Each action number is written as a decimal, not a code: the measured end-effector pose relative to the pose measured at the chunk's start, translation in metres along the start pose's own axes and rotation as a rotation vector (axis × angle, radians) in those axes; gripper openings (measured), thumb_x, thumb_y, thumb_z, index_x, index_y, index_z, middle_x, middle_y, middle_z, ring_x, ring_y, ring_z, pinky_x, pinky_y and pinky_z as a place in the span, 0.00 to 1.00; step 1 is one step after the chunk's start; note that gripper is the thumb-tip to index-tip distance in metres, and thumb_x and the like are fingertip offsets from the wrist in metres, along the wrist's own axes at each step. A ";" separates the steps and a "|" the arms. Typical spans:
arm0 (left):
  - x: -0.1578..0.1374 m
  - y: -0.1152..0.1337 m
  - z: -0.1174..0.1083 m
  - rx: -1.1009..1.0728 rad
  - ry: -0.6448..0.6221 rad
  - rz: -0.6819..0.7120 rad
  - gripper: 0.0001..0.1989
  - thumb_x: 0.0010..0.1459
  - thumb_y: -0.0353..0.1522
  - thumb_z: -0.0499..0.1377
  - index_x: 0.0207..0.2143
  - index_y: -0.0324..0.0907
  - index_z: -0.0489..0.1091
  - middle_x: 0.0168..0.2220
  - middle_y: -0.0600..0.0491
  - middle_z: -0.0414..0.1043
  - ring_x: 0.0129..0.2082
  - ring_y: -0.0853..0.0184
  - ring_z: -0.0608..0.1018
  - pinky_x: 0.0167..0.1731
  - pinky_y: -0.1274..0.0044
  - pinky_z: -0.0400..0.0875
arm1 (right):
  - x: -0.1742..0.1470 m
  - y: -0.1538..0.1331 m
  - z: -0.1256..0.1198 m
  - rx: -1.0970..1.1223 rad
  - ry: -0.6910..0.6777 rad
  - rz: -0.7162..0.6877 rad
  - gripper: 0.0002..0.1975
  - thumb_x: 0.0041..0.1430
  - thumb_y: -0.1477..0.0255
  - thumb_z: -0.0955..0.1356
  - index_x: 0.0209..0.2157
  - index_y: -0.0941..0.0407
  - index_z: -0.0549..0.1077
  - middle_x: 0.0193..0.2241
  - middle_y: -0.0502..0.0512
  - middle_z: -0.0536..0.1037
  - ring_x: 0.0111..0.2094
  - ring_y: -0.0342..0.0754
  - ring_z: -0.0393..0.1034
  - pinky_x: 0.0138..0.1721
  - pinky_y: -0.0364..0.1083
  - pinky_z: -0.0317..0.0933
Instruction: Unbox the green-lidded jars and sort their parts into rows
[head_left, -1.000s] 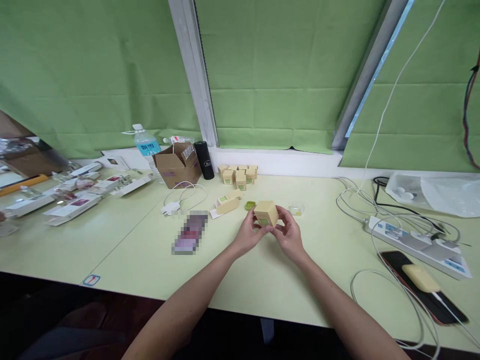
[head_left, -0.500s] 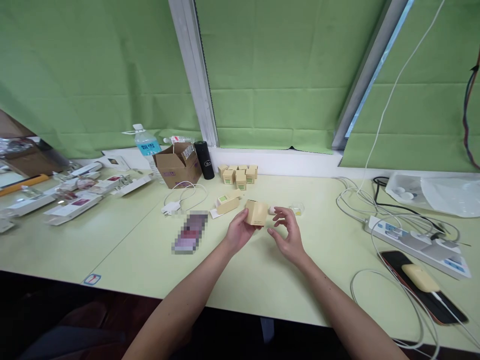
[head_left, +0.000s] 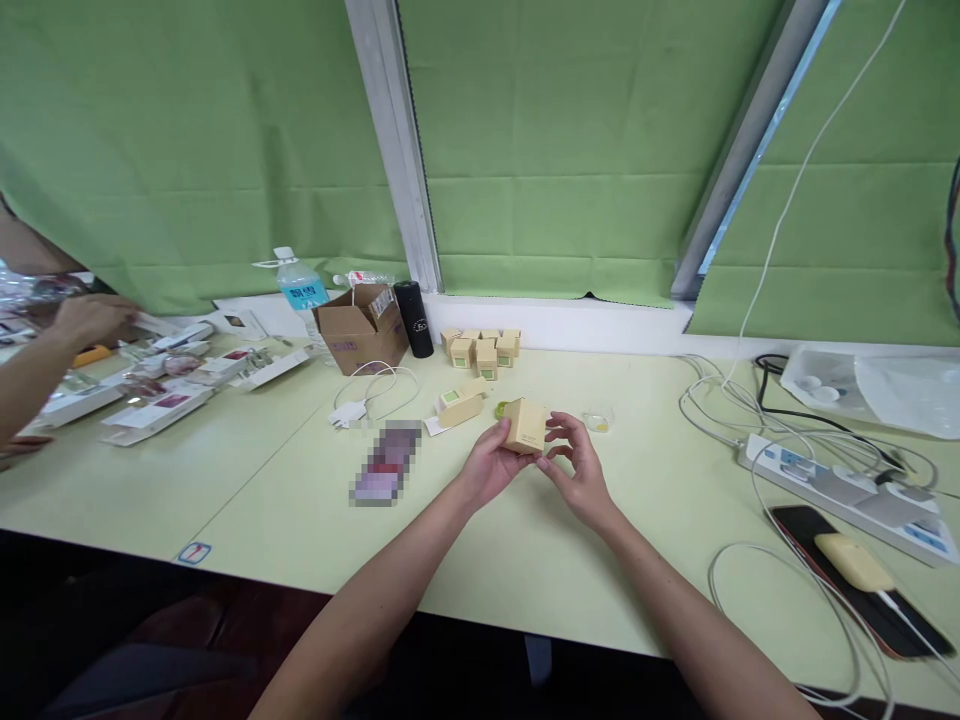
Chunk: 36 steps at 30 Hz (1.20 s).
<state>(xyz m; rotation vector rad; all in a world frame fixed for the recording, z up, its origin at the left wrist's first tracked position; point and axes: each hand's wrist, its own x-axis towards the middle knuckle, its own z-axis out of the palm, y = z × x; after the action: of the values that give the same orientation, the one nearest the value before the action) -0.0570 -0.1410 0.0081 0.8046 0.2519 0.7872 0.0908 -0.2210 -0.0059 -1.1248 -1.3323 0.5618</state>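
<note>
One small tan carton (head_left: 527, 427) is held over the table surface (head_left: 525, 570), between its front and rear edges. My left hand (head_left: 487, 465) grasps the carton from the left side and from below. My right hand (head_left: 577, 470) is half curled, thumb and fingertips at the carton's right side; I cannot tell whether they make contact. A green item (head_left: 500, 409) is located just behind the carton, partly hidden by it. An opened tan carton (head_left: 460, 408) lies to the left; a clear container (head_left: 598, 419) sits to the right. A cluster of small tan boxes (head_left: 486, 352) stands near the rear edge, with a black bottle (head_left: 413, 320) and a brown cardboard box (head_left: 358, 345) to its left. Toward the front edge on the right, a black phone (head_left: 805, 524) bears a pale yellow case (head_left: 855, 562). Another person's hand (head_left: 94, 318) is at far left.
</note>
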 end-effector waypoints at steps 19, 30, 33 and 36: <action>-0.003 -0.018 -0.012 1.010 0.206 0.510 0.26 0.46 0.29 0.71 0.47 0.47 0.67 0.51 0.47 0.63 0.53 0.54 0.69 0.50 0.65 0.67 | -0.001 0.000 0.008 0.005 -0.128 0.139 0.33 0.58 0.64 0.73 0.61 0.47 0.59 0.61 0.61 0.66 0.54 0.55 0.69 0.51 0.58 0.72; -0.005 -0.006 -0.012 1.030 0.032 0.463 0.29 0.55 0.36 0.68 0.56 0.47 0.60 0.56 0.45 0.63 0.54 0.56 0.70 0.48 0.68 0.68 | 0.013 0.008 -0.015 0.284 -0.058 0.250 0.29 0.53 0.53 0.74 0.52 0.50 0.67 0.47 0.57 0.74 0.39 0.52 0.74 0.37 0.52 0.74; -0.002 -0.005 -0.017 0.911 -0.008 0.421 0.31 0.56 0.38 0.67 0.59 0.47 0.60 0.56 0.44 0.65 0.55 0.56 0.70 0.47 0.69 0.68 | 0.015 0.012 -0.023 0.332 -0.046 0.294 0.29 0.51 0.54 0.75 0.51 0.49 0.67 0.48 0.57 0.75 0.39 0.53 0.75 0.36 0.53 0.74; 0.000 -0.006 -0.019 0.844 -0.022 0.349 0.34 0.54 0.39 0.68 0.61 0.46 0.62 0.55 0.44 0.67 0.56 0.55 0.70 0.47 0.70 0.68 | 0.014 0.013 -0.022 0.344 -0.042 0.307 0.29 0.50 0.55 0.76 0.50 0.49 0.68 0.49 0.58 0.75 0.40 0.54 0.76 0.37 0.53 0.75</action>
<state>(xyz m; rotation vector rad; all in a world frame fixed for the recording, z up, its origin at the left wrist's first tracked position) -0.0632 -0.1332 -0.0099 1.6837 0.4415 1.0064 0.1185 -0.2103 -0.0075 -1.0386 -1.0520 1.0035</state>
